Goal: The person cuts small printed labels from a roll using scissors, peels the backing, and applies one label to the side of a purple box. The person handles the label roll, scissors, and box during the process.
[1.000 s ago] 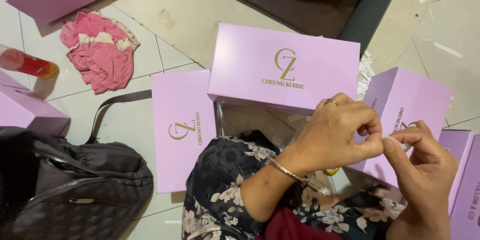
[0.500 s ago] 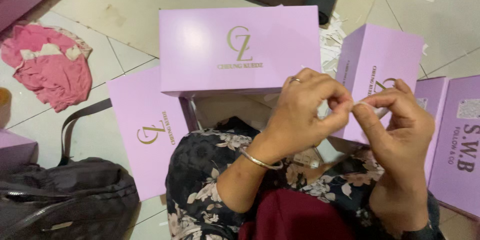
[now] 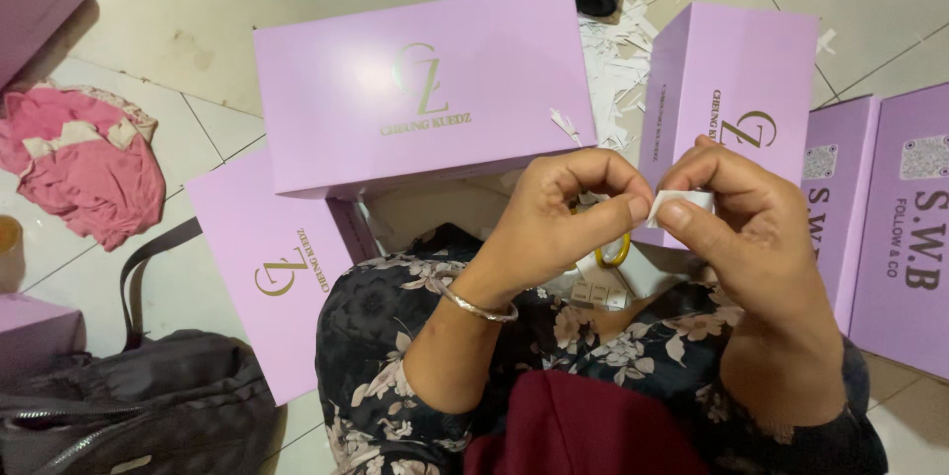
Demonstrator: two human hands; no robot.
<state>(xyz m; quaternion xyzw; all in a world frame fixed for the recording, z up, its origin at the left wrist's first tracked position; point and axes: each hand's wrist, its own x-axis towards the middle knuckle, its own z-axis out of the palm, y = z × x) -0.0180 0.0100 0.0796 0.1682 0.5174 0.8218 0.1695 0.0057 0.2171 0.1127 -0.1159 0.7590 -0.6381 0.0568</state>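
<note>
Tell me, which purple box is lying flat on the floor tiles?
The lilac box at lower left, beside the grey bag. Its gold emblem faces up, while the big box above it leans, and the others stand at right.

Big lilac box lid (image 3: 425, 89) sits right in front of me, another lilac lid (image 3: 272, 267) lying flat on the tiled floor (image 3: 148, 0) beside it. Pink cloth (image 3: 84, 164) crumpled off left, grey bag (image 3: 129, 406) down in the corner. Shredded white paper (image 3: 618, 50) behind, more lilac boxes (image 3: 895, 228) standing on the right
</note>
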